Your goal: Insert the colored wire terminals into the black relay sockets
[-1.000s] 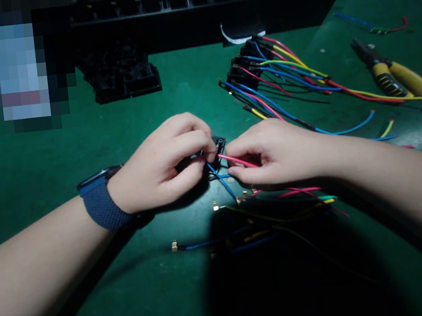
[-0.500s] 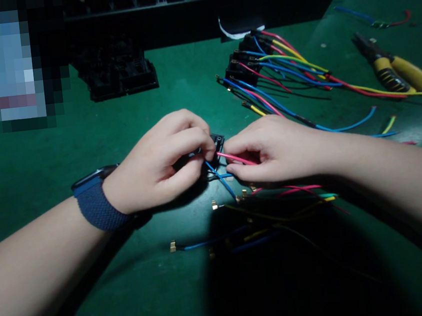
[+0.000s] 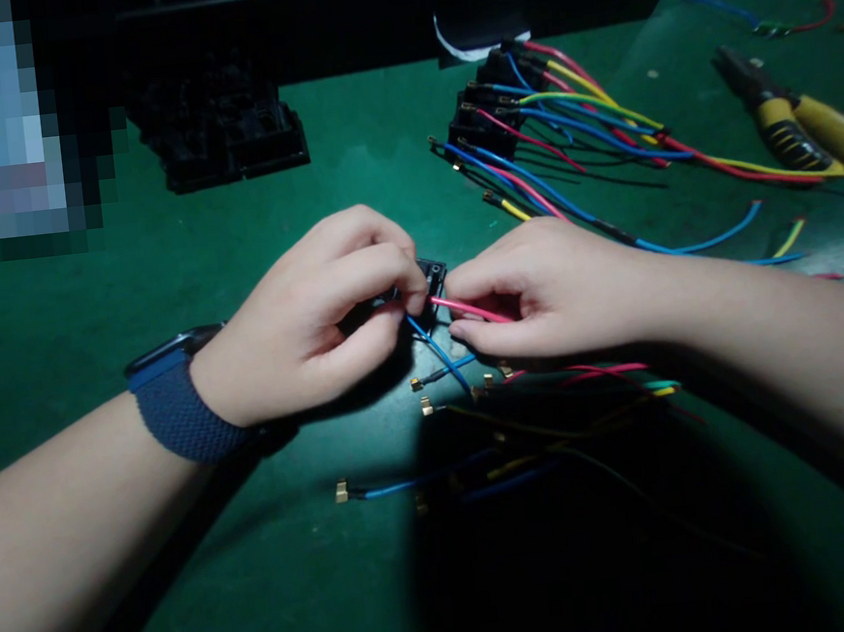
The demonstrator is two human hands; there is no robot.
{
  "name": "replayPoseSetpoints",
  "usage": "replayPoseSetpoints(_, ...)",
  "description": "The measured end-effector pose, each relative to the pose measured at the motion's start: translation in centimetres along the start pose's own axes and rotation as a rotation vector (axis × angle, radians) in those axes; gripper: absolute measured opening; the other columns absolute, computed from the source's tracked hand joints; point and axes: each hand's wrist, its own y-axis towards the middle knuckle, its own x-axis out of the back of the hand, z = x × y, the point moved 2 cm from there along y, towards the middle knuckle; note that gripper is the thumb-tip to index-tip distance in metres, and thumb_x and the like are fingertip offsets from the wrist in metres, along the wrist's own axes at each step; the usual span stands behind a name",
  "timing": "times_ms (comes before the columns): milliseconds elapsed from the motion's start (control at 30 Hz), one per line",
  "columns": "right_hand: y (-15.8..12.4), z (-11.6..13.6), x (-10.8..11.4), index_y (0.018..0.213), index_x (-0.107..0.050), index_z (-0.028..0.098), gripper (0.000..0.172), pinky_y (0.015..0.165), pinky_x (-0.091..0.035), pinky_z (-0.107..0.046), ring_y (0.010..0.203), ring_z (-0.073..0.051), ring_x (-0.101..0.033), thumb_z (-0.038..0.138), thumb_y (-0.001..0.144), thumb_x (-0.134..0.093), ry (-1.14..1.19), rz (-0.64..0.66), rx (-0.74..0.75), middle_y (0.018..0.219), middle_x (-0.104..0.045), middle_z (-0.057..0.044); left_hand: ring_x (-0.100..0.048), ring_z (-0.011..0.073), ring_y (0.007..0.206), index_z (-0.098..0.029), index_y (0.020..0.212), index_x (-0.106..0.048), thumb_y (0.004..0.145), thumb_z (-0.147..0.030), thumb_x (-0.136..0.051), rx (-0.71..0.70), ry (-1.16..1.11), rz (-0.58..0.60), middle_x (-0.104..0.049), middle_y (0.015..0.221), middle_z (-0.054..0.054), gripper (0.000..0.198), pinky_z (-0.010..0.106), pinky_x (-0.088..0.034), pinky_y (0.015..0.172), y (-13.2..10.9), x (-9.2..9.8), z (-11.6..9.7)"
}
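My left hand (image 3: 338, 310) is closed around a small black plastic housing (image 3: 433, 275), most of it hidden under the fingers. A pink wire (image 3: 466, 307) and a blue wire (image 3: 437, 350) come out from beneath its fingertips. Close by on the right, my right hand (image 3: 532, 289) has thumb and fingers pinched together. Another blue wire with a brass terminal (image 3: 433, 377) runs under its thumb, the terminal pointing lower left. The pink wire passes into the hollow of this hand. Its exact grip is partly hidden.
Loose wires with brass terminals (image 3: 342, 491) lie in front of the hands, partly in shadow. Behind stand a wired black block (image 3: 482, 129), more black housings (image 3: 224, 156) and a long dark tray (image 3: 355, 41). Yellow-handled pliers (image 3: 795, 131) lie at the right on the green table.
The blue wire at my right hand has swung, so that its brass terminal now shows at lower left. Both hands stay close together, and the view has shifted slightly.
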Motion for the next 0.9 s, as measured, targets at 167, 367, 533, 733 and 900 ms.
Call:
replayPoseSetpoints(167,0.00,-0.03,0.01,0.059,-0.045,0.018,0.024,0.053,-0.018,-0.025,0.050,-0.007,-0.031,0.030,0.079,-0.050,0.000,-0.007,0.001,0.052,-0.039,0.005,-0.054,0.0198,0.088,-0.020,0.083,-0.057,0.082,-0.015,-0.047,-0.002,0.017,0.007,-0.055,0.092,0.006,0.011,0.034,-0.046,0.079,0.03,0.00,-0.07)
replayPoseSetpoints(367,0.02,-0.06,-0.05,0.059,-0.047,0.018,0.022,0.053,-0.018,-0.026,0.050,-0.008,-0.032,0.030,0.077,-0.050,0.015,0.002,-0.017,0.052,-0.040,0.004,-0.056,0.0217,0.088,-0.022,0.082,-0.058,0.081,-0.018,-0.049,0.022,0.009,-0.006,-0.057,0.092,0.007,0.010,0.037,-0.048,0.079,-0.04,-0.11,0.14)
replayPoseSetpoints(533,0.03,-0.09,-0.09,0.060,-0.048,0.018,0.020,0.054,-0.018,-0.026,0.051,-0.008,-0.033,0.029,0.077,-0.051,0.011,0.006,-0.011,0.052,-0.042,0.004,-0.056,0.0202,0.086,-0.020,0.082,-0.060,0.080,-0.020,-0.050,0.035,0.019,0.004,-0.058,0.092,0.007,0.010,0.035,-0.050,0.078,-0.06,-0.10,0.16)
replayPoseSetpoints(733,0.09,-0.10,-0.11,0.062,-0.049,0.018,0.022,0.056,-0.019,-0.027,0.054,-0.009,-0.035,0.031,0.080,-0.049,0.006,0.033,-0.018,0.055,-0.044,0.002,-0.056,0.0207,0.086,-0.019,0.082,-0.061,0.079,-0.018,-0.049,0.031,0.015,0.002,-0.057,0.091,0.007,0.012,0.035,-0.049,0.078,0.00,-0.05,0.09)
replayPoseSetpoints(900,0.09,-0.12,-0.12,0.061,-0.047,0.018,0.024,0.057,-0.019,-0.027,0.056,-0.010,-0.035,0.032,0.081,-0.050,0.026,0.025,-0.019,0.055,-0.042,0.002,-0.054,0.0211,0.088,-0.020,0.084,-0.059,0.081,-0.017,-0.047,0.022,0.023,0.023,-0.056,0.091,0.008,0.013,0.037,-0.049,0.079,0.00,-0.01,0.05)
